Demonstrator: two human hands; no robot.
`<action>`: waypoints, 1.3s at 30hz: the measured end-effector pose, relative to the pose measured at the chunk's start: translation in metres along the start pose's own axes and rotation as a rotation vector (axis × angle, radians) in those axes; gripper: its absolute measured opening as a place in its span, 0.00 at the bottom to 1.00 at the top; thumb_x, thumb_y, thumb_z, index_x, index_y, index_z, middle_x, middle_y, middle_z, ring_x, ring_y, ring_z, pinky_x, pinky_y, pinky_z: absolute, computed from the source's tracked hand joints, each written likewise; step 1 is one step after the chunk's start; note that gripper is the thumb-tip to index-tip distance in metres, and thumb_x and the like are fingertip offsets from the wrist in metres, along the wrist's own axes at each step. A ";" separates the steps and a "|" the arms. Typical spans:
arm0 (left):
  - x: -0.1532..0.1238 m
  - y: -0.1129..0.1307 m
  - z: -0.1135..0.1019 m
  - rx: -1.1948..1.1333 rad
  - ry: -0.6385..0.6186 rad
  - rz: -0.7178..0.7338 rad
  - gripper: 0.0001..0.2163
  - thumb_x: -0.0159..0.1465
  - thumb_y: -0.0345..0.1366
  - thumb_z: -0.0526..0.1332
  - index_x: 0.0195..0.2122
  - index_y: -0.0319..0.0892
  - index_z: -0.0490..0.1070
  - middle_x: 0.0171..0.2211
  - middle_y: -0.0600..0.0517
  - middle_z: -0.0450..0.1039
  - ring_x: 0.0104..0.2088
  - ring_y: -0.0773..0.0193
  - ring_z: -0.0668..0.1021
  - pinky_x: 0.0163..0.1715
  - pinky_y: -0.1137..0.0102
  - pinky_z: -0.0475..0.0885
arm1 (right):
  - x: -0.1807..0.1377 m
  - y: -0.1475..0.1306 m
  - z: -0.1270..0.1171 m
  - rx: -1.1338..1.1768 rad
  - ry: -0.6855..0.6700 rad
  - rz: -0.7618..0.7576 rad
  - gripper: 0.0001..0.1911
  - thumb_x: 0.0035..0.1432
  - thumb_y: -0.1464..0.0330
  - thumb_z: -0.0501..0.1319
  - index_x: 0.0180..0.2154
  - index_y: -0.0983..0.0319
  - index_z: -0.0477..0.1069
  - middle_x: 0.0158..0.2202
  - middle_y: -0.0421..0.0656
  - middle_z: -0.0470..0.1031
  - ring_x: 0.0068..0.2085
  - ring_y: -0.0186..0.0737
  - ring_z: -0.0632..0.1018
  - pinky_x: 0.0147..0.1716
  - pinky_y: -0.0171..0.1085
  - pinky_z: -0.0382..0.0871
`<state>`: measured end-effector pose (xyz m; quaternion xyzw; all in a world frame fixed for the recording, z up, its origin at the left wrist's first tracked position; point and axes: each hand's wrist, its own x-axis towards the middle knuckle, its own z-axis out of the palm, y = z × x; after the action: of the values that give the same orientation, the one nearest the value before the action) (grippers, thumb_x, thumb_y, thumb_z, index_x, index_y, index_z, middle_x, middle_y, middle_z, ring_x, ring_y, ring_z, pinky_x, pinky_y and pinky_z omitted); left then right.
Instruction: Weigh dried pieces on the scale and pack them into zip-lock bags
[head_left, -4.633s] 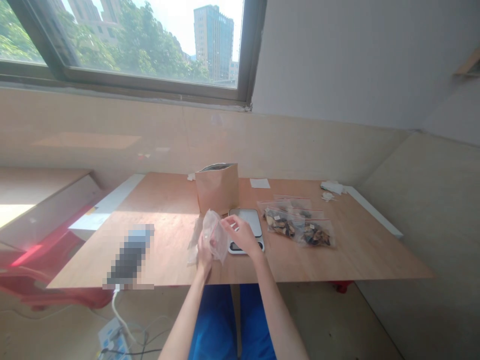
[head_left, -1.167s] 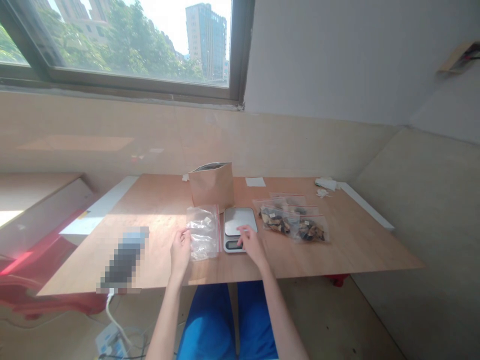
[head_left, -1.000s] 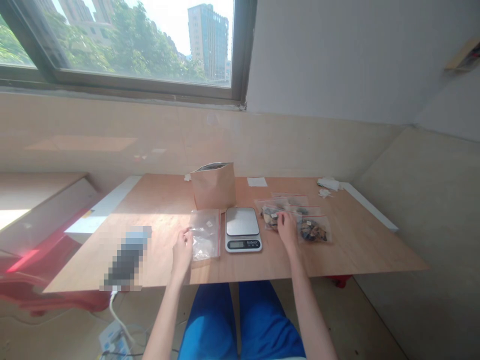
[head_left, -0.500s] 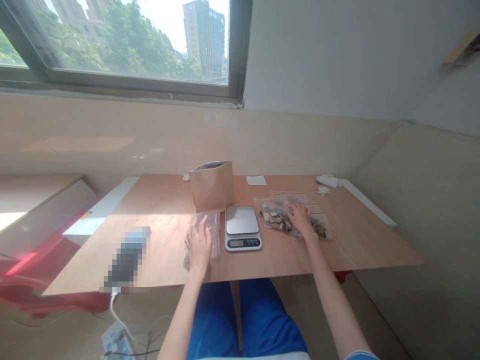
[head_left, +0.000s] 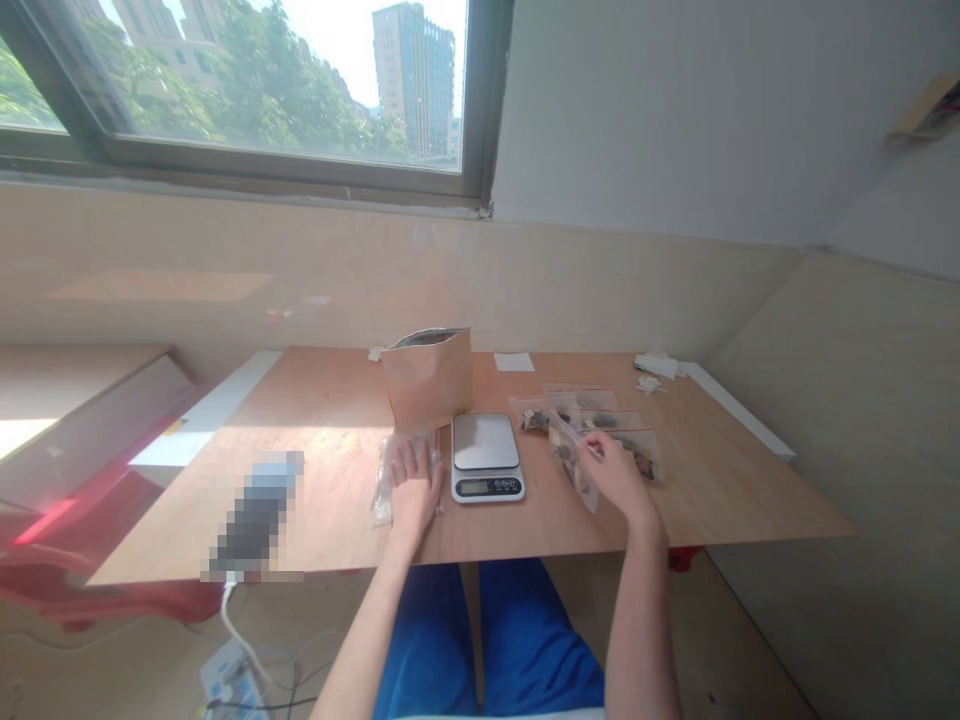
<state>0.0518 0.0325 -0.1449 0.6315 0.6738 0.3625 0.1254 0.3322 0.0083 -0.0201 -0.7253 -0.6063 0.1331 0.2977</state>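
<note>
Clear zip bag [head_left: 572, 465] of dark dried pieces, held tilted above the plywood tabletop [head_left: 735, 505] by the right hand [head_left: 619, 478], just left of that hand. Long axis slanting, upper end toward the far edge and the left, lower end toward the near edge. Right hand much nearer to it than left. Right fingers curled closed on the bag's side edge, thumb out of sight, exact hold impossible to tell. Left hand [head_left: 415, 490] spread flat, fingers open, resting on a second clear zip bag [head_left: 383, 492] near the front edge, with no pinch on it. Between the hands, a digital kitchen scale [head_left: 486, 458], display toward the person. Behind it, an upright kraft paper pouch [head_left: 427, 380]. Farther right, more filled zip bags [head_left: 630, 445], lying flat.
</note>
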 end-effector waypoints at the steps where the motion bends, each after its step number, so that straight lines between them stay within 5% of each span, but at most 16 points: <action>1: 0.001 0.001 -0.003 -0.032 -0.009 -0.001 0.24 0.60 0.42 0.53 0.55 0.36 0.63 0.60 0.35 0.54 0.62 0.41 0.51 0.57 0.48 0.44 | -0.006 -0.007 0.000 0.022 0.027 -0.004 0.08 0.53 0.66 0.52 0.28 0.60 0.67 0.28 0.46 0.75 0.30 0.42 0.75 0.27 0.34 0.62; 5: 0.004 0.015 -0.019 -0.150 -0.066 -0.035 0.17 0.60 0.38 0.51 0.49 0.39 0.68 0.55 0.38 0.64 0.59 0.44 0.58 0.57 0.47 0.45 | -0.020 -0.035 0.005 0.102 0.060 -0.049 0.09 0.54 0.64 0.50 0.29 0.60 0.65 0.27 0.44 0.73 0.29 0.41 0.74 0.28 0.34 0.62; 9: -0.007 0.061 -0.045 -0.455 -0.157 -0.007 0.15 0.64 0.41 0.46 0.46 0.43 0.66 0.45 0.45 0.71 0.43 0.59 0.75 0.45 0.63 0.67 | -0.027 -0.069 0.020 0.242 -0.023 -0.139 0.08 0.56 0.64 0.50 0.31 0.60 0.64 0.29 0.42 0.73 0.32 0.40 0.74 0.31 0.35 0.63; 15: -0.021 0.122 -0.077 -0.926 -0.139 -0.149 0.13 0.61 0.47 0.51 0.33 0.42 0.64 0.29 0.52 0.68 0.29 0.66 0.72 0.32 0.71 0.68 | -0.044 -0.115 0.045 0.583 -0.184 -0.291 0.09 0.58 0.63 0.51 0.33 0.60 0.65 0.32 0.41 0.73 0.34 0.37 0.74 0.34 0.34 0.66; 25: -0.013 0.112 -0.087 -0.818 -0.096 -0.268 0.10 0.60 0.41 0.50 0.24 0.44 0.59 0.21 0.56 0.59 0.24 0.67 0.65 0.25 0.72 0.63 | -0.047 -0.125 0.062 0.801 -0.348 -0.239 0.13 0.57 0.59 0.53 0.31 0.61 0.69 0.31 0.41 0.73 0.34 0.36 0.74 0.35 0.32 0.68; 33: -0.013 0.109 -0.087 -0.733 -0.224 -0.076 0.15 0.61 0.42 0.50 0.40 0.42 0.71 0.36 0.49 0.73 0.35 0.61 0.73 0.35 0.70 0.66 | -0.044 -0.125 0.071 0.952 -0.313 -0.065 0.13 0.53 0.60 0.58 0.34 0.63 0.71 0.32 0.43 0.74 0.33 0.36 0.75 0.33 0.32 0.69; 39: -0.012 0.104 -0.099 -0.753 -0.379 0.000 0.17 0.60 0.45 0.53 0.44 0.43 0.72 0.33 0.49 0.73 0.35 0.59 0.73 0.36 0.69 0.66 | -0.042 -0.117 0.071 0.908 -0.283 -0.061 0.11 0.52 0.61 0.59 0.29 0.64 0.71 0.27 0.41 0.73 0.29 0.35 0.74 0.30 0.32 0.68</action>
<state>0.0710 -0.0176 -0.0111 0.5972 0.4594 0.4606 0.4692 0.1895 -0.0030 -0.0132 -0.4782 -0.5425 0.4734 0.5029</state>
